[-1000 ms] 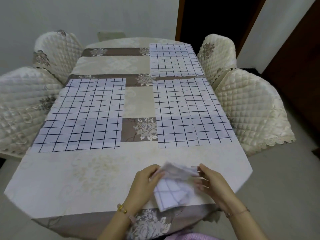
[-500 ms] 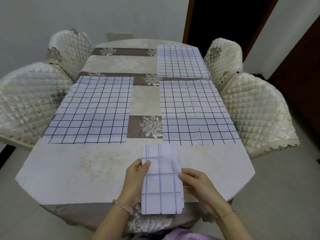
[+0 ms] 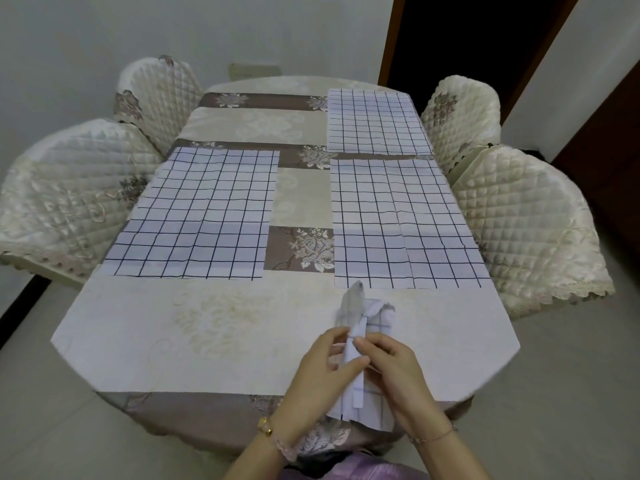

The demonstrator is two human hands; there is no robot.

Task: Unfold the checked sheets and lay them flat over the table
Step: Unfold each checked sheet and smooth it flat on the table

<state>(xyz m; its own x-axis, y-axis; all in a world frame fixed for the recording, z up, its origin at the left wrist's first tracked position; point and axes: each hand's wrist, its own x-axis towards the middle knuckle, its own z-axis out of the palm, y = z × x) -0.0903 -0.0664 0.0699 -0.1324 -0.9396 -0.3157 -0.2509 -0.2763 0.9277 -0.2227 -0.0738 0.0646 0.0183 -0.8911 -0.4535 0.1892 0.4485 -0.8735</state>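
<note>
A folded checked sheet (image 3: 367,320), white with dark grid lines, is held above the table's near edge. My left hand (image 3: 318,375) and my right hand (image 3: 394,372) both pinch it near its middle, and its folds are partly pulled apart and blurred at the top. Three checked sheets lie flat on the table (image 3: 194,327): one at the left (image 3: 201,213), one at the right (image 3: 398,223) that looks like two overlapping pieces, and one at the far right (image 3: 374,123).
The table wears a cream and brown floral cloth. Quilted cream chairs stand at the left (image 3: 69,199), far left (image 3: 156,88), right (image 3: 526,223) and far right (image 3: 460,112). A dark doorway (image 3: 467,39) lies behind.
The sheet was a small bundle, then a long flat strip held upright; now both hands have come together at its middle and its layers are bunched and spreading.
</note>
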